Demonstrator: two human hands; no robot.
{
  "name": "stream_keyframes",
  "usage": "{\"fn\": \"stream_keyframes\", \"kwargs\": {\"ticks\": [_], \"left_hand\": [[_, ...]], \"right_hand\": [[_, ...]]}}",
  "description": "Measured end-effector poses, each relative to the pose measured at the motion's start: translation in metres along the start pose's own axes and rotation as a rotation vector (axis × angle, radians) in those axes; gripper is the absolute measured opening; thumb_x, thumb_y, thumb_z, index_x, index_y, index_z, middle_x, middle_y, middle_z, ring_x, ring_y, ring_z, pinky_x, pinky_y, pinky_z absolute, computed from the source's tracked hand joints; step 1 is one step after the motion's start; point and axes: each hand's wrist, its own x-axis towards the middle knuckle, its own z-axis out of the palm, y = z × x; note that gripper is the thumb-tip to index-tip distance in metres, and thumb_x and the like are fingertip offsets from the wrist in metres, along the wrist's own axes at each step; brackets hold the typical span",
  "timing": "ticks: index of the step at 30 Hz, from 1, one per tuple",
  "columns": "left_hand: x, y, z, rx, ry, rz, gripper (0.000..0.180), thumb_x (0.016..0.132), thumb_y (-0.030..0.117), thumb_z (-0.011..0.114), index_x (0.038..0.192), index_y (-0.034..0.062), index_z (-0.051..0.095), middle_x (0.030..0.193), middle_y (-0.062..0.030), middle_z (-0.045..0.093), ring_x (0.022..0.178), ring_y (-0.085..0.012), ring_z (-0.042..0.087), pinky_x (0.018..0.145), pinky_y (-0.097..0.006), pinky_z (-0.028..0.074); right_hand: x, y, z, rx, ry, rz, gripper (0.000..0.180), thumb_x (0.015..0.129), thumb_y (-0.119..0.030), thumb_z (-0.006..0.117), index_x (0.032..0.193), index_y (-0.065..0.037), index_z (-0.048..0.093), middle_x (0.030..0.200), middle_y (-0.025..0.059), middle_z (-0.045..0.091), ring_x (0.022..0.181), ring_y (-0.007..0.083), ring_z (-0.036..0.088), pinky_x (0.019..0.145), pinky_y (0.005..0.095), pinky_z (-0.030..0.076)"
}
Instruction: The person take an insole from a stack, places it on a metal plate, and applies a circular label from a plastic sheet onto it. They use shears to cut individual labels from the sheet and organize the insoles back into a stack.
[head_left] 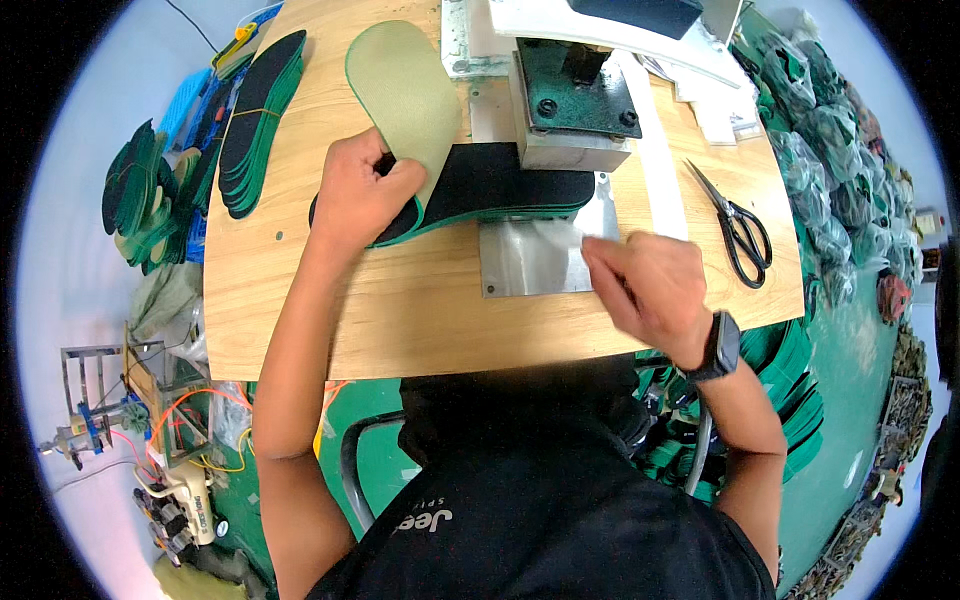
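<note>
The right hand (645, 285) hovers low over the metal plate (530, 260) near the counter (420, 310) edge, fingers loosely curled, holding nothing. Further in, the left hand (358, 195) has its grip closed on a pale green insole (405, 95), peeled up from the stack of black insoles (500, 185) under the press (570, 110). Scissors (740, 230) lie right; another insole pile (260, 120) sits far left

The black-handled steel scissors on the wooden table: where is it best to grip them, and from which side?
Probably grip the black-handled steel scissors by the black loop handles, from the near edge of the wooden table: the loops point toward the person, the closed blades away.
</note>
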Motion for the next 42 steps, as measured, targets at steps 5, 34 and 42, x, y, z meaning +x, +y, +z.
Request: {"fn": "stream_keyframes", "kwargs": {"ticks": [5,34,42], "left_hand": [[-0.003,0.002,0.003,-0.014,-0.031,0.026,0.014,0.074,0.005,0.055,0.083,-0.0027,0.061,0.062,-0.0003,0.052,0.059,-0.0048,0.042,0.053,-0.022,0.038],[0.0,-0.003,0.008,-0.04,0.005,0.043,0.019,0.073,0.006,0.053,0.087,-0.0024,0.062,0.064,-0.0058,0.057,0.059,-0.0079,0.046,0.056,-0.024,0.041],[-0.002,0.001,0.008,0.057,0.0,0.086,0.017,0.074,0.005,0.053,0.087,-0.0016,0.061,0.061,-0.0044,0.051,0.057,-0.0073,0.041,0.052,-0.023,0.038]], "right_hand": [[0.007,0.035,0.02,-0.11,0.026,-0.032,0.014,0.072,-0.001,0.069,0.084,-0.002,0.062,0.057,0.0052,0.049,0.047,0.018,0.05,0.041,0.0317,0.039],[-0.029,0.024,-0.007,0.105,-0.21,0.111,0.034,0.072,-0.003,0.065,0.105,0.003,0.059,0.056,0.0058,0.048,0.046,0.0214,0.048,0.043,0.0339,0.038],[-0.061,0.032,-0.04,0.148,-0.137,0.232,0.035,0.076,-0.007,0.061,0.109,0.005,0.057,0.065,0.004,0.057,0.052,0.0168,0.053,0.049,0.0274,0.042]]}}
